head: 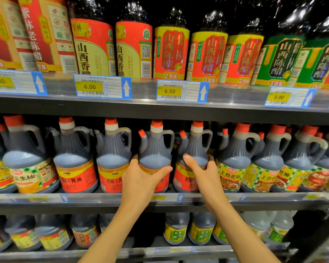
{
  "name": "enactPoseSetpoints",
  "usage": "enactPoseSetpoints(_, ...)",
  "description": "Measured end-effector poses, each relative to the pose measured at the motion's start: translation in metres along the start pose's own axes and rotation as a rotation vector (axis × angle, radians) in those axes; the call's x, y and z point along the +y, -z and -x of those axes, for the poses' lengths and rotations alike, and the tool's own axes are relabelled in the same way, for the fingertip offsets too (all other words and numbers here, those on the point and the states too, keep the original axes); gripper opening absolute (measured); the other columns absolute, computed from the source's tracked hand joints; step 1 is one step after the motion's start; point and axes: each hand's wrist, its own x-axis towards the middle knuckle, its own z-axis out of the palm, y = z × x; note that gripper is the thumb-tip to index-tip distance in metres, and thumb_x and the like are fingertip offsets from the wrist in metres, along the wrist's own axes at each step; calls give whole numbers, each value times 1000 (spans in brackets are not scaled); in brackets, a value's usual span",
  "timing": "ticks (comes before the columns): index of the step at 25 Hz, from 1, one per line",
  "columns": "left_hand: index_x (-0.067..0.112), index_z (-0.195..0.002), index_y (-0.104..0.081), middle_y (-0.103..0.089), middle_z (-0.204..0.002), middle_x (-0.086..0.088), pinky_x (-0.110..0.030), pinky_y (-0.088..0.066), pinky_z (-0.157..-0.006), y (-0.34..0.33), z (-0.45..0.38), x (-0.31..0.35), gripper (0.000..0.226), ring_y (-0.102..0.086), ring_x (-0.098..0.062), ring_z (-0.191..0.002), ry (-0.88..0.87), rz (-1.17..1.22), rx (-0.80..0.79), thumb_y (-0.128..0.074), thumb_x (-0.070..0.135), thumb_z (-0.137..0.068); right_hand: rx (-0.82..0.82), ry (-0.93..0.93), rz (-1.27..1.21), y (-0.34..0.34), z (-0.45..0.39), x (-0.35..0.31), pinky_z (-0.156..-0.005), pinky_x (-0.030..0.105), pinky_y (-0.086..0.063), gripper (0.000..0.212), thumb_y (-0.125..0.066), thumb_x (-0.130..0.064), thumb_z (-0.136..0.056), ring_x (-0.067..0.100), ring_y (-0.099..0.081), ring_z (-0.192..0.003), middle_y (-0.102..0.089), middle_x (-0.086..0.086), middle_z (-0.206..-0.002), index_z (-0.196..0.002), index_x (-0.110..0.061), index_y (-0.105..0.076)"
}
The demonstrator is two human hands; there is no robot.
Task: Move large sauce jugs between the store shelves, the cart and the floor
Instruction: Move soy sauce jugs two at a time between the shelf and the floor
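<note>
Large dark sauce jugs with red caps and side handles stand in a row on the middle shelf [103,198]. My left hand [141,177] wraps round the body of one red-labelled jug [155,149], thumb on its right side. My right hand [203,171] grips the neighbouring red-labelled jug [195,147], thumb on its left and fingers round its right. Both jugs stand upright on the shelf. My hands cover most of their labels.
More red-labelled jugs [74,158] stand to the left and green-checked ones [234,160] to the right, packed close. Vinegar bottles [171,54] fill the upper shelf above price tags [180,91]. Smaller bottles [176,230] line the lower shelf.
</note>
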Motion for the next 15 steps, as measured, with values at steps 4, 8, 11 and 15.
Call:
enactPoseSetpoints(4, 16, -118, -58, -68, -116, 4, -40, -57, -91, -2, 5, 1, 79, -64, -20, -108, 16, 15, 15, -86, 62, -61, 6, 5, 14, 1, -1, 1, -104, 39, -51, 62, -77, -50, -83, 4, -61, -114, -60, -22, -121, -133, -31, -46)
enactPoseSetpoints(8, 21, -113, -58, -67, -117, 5, -46, -55, -94, -4, 8, -1, 76, -63, -22, -112, 18, 20, 23, -83, 68, -59, 3, -7, 40, 1, 1, 1, -98, 34, -52, 62, -77, -49, -84, -4, -59, -107, -59, -22, -117, -133, -25, -48)
enactPoseSetpoints(11, 24, -110, -58, -67, -117, 6, -48, -54, -94, -4, 9, -2, 76, -61, -24, -114, 21, 16, 18, -80, 74, -56, 26, -4, 82, 2, 3, 0, -92, 30, -50, 58, -76, -49, -84, -1, -59, -105, -60, -20, -113, -127, -19, -51)
enactPoseSetpoints(15, 24, -106, -59, -69, -112, 5, -48, -56, -92, -2, 9, -2, 74, -63, -22, -109, 22, 23, 1, -81, 74, -56, 47, 0, 132, 7, 4, 0, -98, 39, -54, 60, -75, -56, -82, 13, -63, -112, -64, -9, -120, -124, -19, -54)
